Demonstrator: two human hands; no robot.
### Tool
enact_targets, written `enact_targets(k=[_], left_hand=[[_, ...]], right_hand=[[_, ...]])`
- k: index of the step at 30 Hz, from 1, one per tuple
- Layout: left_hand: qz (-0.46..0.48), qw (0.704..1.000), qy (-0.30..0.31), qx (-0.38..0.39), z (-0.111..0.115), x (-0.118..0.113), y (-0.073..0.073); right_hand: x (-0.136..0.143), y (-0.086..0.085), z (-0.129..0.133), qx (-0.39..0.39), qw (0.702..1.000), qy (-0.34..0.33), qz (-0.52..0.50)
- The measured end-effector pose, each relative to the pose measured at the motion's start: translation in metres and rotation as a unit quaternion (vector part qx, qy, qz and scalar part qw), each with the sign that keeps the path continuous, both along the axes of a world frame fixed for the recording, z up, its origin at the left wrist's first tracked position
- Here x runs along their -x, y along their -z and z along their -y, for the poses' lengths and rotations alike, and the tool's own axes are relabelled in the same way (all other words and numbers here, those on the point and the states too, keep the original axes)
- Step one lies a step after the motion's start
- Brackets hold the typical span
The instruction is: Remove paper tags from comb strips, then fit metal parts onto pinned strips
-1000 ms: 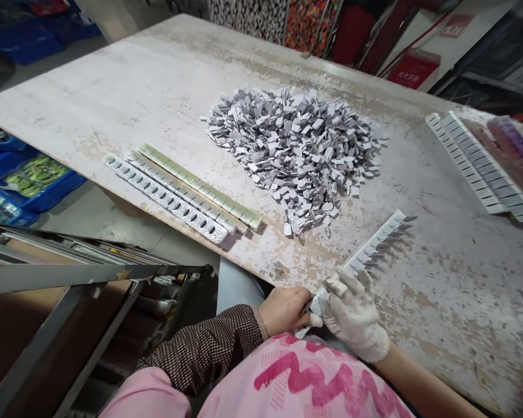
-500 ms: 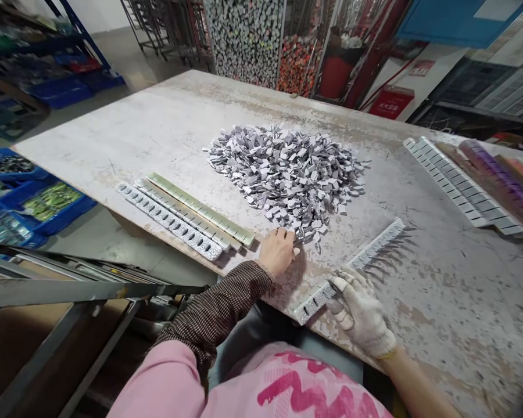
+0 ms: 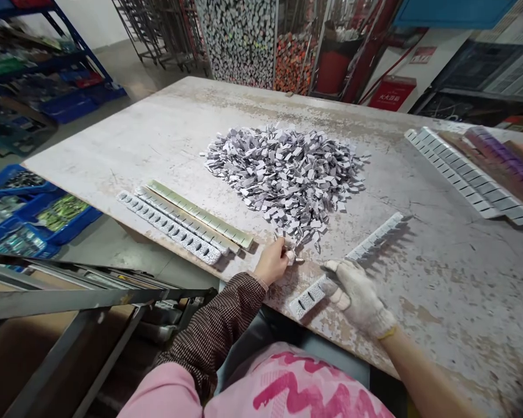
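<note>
My right hand (image 3: 359, 296), in a white glove, grips a long white slotted strip (image 3: 377, 235) that lies on the worn table (image 3: 148, 133); small grey pieces stand in its far slots and its near slots are bare. My bare left hand (image 3: 273, 262) pinches one small grey piece at the near edge of a big heap of such pieces (image 3: 283, 171), just left of the strip.
Three long strips (image 3: 181, 222) lie side by side at the table's left front edge. More filled strips (image 3: 466, 174) lie at the far right. Blue bins (image 3: 39, 212) sit on the floor to the left, and a metal frame (image 3: 70, 299) stands below the table edge.
My left hand left the strip's near end, reached to the heap's edge and picked up a small grey piece. The right hand stayed on the strip. The view tilted up.
</note>
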State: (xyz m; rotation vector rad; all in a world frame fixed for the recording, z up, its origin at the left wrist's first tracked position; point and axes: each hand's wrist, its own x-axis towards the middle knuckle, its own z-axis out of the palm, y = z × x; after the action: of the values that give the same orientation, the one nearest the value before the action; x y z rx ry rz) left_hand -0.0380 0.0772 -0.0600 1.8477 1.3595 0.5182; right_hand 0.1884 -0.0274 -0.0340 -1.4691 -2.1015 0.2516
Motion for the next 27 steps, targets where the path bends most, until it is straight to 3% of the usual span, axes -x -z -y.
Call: enact_targets(k=[2,6,9,11,14,18,22,24,27], left_hand=[[0.101,0.994,-0.032,0.021,0.009,0.002,0.005],[0.286,0.952,-0.062,0.087,0.029,0.002,0.007],[0.345,0.933,-0.050,0.092,0.040,-0.001,-0.002],[0.343,0.937,-0.030,0.067,0.044,-0.004,-0.010],[0.278,0.960,0.028,0.006,0.049,-0.006,-0.015],[0.107,0.985,0.088,-0.104,0.053,-0.001,-0.006],[-0.056,0.956,0.208,-0.199,0.048,0.004,-0.003],[-0.113,0.931,0.282,-0.203,0.042,0.002,-0.007],[-0.176,0.915,0.317,-0.175,0.034,-0.009,-0.014]], right_hand=[[0.003,-0.001,-0.009,0.020,1.000,0.010,0.005],[0.008,-0.001,-0.017,0.064,0.997,0.031,0.007],[0.010,-0.003,-0.016,0.094,0.994,0.064,-0.010],[0.010,-0.005,-0.014,0.120,0.989,0.072,-0.047],[0.010,-0.002,-0.010,0.135,0.983,0.085,-0.095],[0.005,0.009,-0.005,0.103,0.987,0.083,-0.092],[-0.002,0.015,0.000,0.078,0.992,0.059,-0.077],[-0.004,0.016,0.004,0.078,0.992,0.066,-0.071],[-0.004,0.016,0.010,0.075,0.991,0.084,-0.074]])
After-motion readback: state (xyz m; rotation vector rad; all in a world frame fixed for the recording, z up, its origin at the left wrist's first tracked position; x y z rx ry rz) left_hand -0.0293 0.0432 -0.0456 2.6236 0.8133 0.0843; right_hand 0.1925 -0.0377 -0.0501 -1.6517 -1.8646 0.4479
